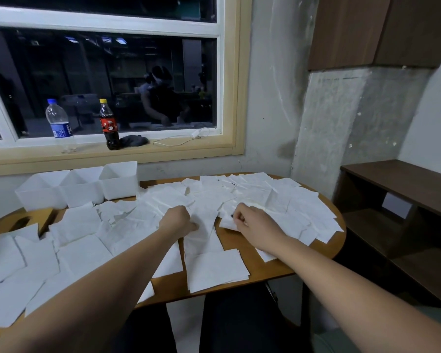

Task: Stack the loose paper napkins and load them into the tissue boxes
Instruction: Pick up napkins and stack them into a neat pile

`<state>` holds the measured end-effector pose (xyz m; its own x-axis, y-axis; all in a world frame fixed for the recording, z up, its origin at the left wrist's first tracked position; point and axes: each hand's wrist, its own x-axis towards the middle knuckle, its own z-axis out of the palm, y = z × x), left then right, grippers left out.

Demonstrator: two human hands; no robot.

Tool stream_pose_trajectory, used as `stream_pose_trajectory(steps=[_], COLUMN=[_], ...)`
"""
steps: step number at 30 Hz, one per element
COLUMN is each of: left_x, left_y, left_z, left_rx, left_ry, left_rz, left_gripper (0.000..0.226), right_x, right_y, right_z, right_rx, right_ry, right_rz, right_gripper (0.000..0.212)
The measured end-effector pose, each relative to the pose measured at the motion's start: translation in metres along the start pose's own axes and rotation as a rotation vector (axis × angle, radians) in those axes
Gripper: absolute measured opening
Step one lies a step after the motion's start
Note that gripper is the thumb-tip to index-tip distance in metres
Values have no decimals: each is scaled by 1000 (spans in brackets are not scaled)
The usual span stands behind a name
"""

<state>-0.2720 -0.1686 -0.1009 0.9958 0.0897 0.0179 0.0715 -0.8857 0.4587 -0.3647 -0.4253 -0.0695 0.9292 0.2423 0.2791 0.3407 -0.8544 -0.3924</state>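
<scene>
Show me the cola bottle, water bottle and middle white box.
cola bottle [109, 127], head view, on its red label.
water bottle [61, 130], head view, on its blue label.
middle white box [82, 194], head view, on its front wall.

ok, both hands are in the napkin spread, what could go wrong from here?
1. The left hand and right hand each pinch into overlapping thin white paper napkins; a pull may tear one or drag neighbours.
2. Sheets overhang the near edge of the oval wooden table; a brushing forearm could knock them off.
3. The three white plastic boxes sit at the far left; reaching over may scatter sheets.
</scene>
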Motion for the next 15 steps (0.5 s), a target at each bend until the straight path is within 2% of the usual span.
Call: stream_pose_trajectory(steps=[1, 3, 6, 10, 15], left_x=[1, 4, 6, 6, 0], left_y=[1, 2, -1, -3, -5], left_z=[-1, -2, -4, -5, -6], left_rx=[-33, -106, -193, -224, -184], left_ry=[0, -18, -61, -77, -65], left_rz=[-13, -46, -103, -104, -59], left_gripper=[46, 39, 38, 35, 29], right_x=[0, -1, -4, -9, -27], right_y=[1, 1, -5, -16, -38], right_z=[-5, -16, -34, -47, -42], right_rx=[69, 205, 333, 445, 712], right_ry=[24, 60, 70, 66, -40], right_rz=[17, 54, 110, 108, 152], right_gripper=[6, 16, 27, 23, 22])
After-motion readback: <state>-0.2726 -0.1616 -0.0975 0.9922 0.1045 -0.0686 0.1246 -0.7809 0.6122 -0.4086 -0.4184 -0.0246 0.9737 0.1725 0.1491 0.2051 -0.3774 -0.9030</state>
